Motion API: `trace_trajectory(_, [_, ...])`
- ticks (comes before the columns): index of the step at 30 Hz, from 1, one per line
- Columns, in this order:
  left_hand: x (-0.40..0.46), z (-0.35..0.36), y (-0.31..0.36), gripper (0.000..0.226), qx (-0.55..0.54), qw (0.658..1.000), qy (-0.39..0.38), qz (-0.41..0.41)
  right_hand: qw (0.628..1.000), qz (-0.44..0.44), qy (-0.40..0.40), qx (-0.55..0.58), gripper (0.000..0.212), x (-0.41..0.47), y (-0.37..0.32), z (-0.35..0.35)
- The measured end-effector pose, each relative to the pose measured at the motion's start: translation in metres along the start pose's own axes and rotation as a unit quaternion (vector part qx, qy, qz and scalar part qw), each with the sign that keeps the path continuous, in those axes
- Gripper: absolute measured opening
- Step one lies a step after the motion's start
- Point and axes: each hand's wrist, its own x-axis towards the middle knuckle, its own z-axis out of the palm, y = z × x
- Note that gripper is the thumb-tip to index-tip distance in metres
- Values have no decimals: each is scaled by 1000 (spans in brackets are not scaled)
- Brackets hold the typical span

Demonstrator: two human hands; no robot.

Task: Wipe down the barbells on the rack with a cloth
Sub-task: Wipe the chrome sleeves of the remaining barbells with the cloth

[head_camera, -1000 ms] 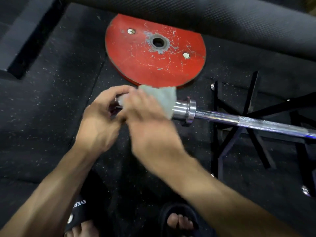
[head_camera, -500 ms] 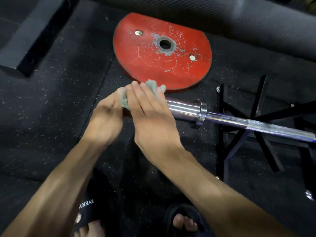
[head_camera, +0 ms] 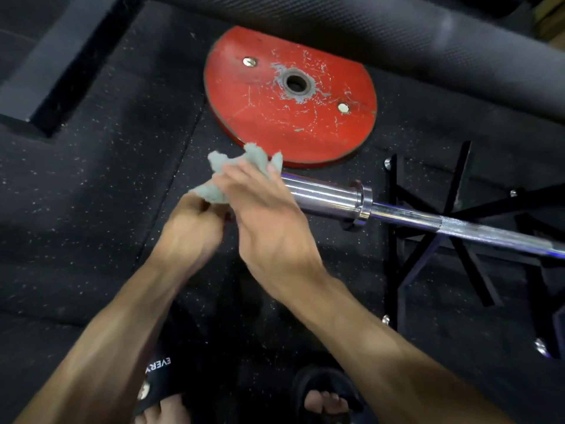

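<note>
Where black rubber floor (head_camera: 91, 185), flecked with white, fills a dim gym, a broad dark textured pad (head_camera: 397, 35) crosses the top of the view and a scuffed red weight plate (head_camera: 290, 117) lies flat beneath it, its paint scratched around the centre hole. At right a black metal rack (head_camera: 458, 215) of crossed bars carries a chrome barbell (head_camera: 428, 218), whose smooth sleeve and collar point left and whose shaft turns knurled farther right. Both forearms reach in from below. The right hand (head_camera: 269, 215) lies over the sleeve's end, fingers curled onto a crumpled grey-green cloth (head_camera: 241, 166) bunched there. The left hand (head_camera: 189, 228), just beside it, pinches the cloth's lower edge in curled fingers. Two feet in black slides (head_camera: 159, 377) stand at the bottom edge.
</note>
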Motion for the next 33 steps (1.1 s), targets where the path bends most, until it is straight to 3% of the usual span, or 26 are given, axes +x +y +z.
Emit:
trace_trajectory(3, [-2, 4, -7, 20, -7, 1000, 6, 17, 988, 71, 32, 133, 35, -10, 5, -38])
trace_trajectory(5, [-6, 10, -10, 44, -16, 999, 9, 39, 969, 124, 79, 197, 28, -20, 23, -65])
trace_trajectory(7, [-6, 13, -11, 51, -19, 997, -12, 72, 944, 173, 160, 229, 25, -30, 48, -89])
trace_trajectory(11, [-1, 17, -10, 36, -2, 997, 1, 83, 869, 246, 317, 291, 27, -40, 89, -125])
trace_trajectory(13, [-1, 22, -7, 30, -14, 997, 31, 66, 871, 230, 335, 277, 27, -38, 96, -129])
trace_trajectory(15, [0, 28, -1, 30, -29, 998, 51, 39, 915, 181, 275, 233, 26, -36, 94, -120])
trace_trajectory(18, [1, 35, 6, 26, -32, 998, 51, 31, 982, 111, 42, 145, 30, -44, 91, -98])
trace_trajectory(20, [0, 35, 11, 26, -11, 998, 62, 26, 995, 79, -52, 37, 39, -55, 94, -91])
trace_trajectory(26, [9, 27, 16, 80, 35, 995, 92, -36, 983, 174, -51, -18, 42, -35, 99, -102])
trace_trajectory(30, [3, 28, 13, 72, 20, 996, 66, -55, 969, 214, -88, -85, 45, -16, 84, -93])
trace_trajectory(33, [3, 29, 14, 68, 17, 996, 64, -58, 966, 164, -85, -180, 56, -15, 51, -62])
